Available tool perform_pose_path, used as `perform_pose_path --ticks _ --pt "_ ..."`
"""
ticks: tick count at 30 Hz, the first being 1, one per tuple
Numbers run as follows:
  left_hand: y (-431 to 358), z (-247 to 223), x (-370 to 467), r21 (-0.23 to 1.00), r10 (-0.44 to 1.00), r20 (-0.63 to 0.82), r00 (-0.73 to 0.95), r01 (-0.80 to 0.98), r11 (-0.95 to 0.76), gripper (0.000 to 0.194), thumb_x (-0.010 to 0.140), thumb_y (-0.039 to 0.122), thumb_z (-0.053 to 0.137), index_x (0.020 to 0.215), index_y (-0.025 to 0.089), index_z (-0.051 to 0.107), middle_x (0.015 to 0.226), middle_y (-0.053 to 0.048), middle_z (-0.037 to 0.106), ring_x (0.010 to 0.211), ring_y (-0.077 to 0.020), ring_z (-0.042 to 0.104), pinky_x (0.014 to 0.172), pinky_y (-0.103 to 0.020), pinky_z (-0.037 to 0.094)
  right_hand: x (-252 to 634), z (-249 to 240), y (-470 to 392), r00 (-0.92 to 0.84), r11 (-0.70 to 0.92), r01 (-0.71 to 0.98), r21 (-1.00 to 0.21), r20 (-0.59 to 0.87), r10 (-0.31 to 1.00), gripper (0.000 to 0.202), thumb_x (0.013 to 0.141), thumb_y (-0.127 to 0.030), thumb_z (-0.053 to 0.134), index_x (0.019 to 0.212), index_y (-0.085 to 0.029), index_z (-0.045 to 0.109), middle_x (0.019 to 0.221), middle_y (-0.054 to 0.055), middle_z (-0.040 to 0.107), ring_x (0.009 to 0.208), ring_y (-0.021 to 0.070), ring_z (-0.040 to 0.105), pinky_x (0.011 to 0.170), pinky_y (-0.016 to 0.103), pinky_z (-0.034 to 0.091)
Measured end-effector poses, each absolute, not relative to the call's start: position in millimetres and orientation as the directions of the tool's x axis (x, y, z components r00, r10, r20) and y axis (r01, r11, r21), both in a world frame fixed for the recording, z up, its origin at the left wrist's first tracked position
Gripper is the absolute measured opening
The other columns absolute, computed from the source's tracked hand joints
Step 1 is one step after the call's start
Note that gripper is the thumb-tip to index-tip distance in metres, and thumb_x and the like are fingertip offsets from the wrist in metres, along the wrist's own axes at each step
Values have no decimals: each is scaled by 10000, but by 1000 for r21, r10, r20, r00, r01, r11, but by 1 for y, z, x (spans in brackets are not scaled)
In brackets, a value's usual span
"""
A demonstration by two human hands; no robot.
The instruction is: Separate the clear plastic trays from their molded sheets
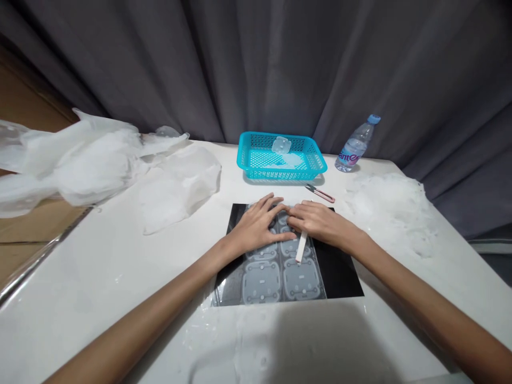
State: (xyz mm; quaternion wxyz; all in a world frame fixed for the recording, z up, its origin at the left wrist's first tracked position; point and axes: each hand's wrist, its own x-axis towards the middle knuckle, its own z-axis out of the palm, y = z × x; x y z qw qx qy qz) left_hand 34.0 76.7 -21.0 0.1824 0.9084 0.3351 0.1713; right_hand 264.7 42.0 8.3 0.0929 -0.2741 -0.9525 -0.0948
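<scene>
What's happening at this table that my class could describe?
A person's left hand is spread on a clear sheet of rounded-square pieces, lying over a black mat. The right hand grips a slim white tool, partly hidden by the fingers. Beyond them, a blue basket holds a translucent squarish piece, with snips and a bottle nearby.

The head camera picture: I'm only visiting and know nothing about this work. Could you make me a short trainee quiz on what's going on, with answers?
1. Which hand holds the white stick?
2. True or false: the bottle stands to the right of the blue basket.
3. Which tool lies between that basket and the right hand? a) a spoon; b) small snips; c) a pen.

Key:
1. The right hand; the left hand is spread over the clear plastic pieces.
2. True.
3. b.
</scene>
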Motion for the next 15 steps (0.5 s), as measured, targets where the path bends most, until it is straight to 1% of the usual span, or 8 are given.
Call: perform_pose_path --ticks 2,4,9,12,15 --pt "77 -21 34 440 672 185 717 551 -709 805 852 790 662 1440 246 573 1625 -124 486 1585 -372 314 1274 -588 309 263 10 42 -838 830 536 152 218 501 149 1044 -105 552 943 -166 642 1023 135 733 965 263 688 892 413 513" --pt "78 -20 35 435 674 174 718 558 -707 813 853 791 660 1445 241 561 1625 -124 484 1584 -373 316 1274 -583 310 262 7 44 -830 822 546 164 244 502 173 1053 -116 533 924 -165 638 995 133 738 927 258 686 859 401 506" --pt "80 -22 35 446 665 165 729 546 -709 819 869 824 597 1442 241 545 1626 -150 463 1586 -381 306 1264 -593 308 265 -4 49 -765 800 594 87 369 528 105 1035 -161 550 963 -159 627 952 111 743 855 247 682 783 367 477" --pt "82 -24 35 453 658 143 739 542 -708 847 884 834 559 1491 248 487 1646 -166 429 1596 -382 286 1261 -594 304 265 -5 53 -749 798 601 45 380 543 78 1014 -168 544 986 -165 616 943 107 738 855 245 677 780 362 467" --pt "83 -25 36 465 657 126 744 541 -701 882 887 825 568 1529 237 430 1655 -182 410 1604 -387 265 1269 -592 287 264 -4 56 -745 796 604 29 376 552 81 1002 -151 530 996 -165 610 940 107 732 847 239 665 779 356 454"
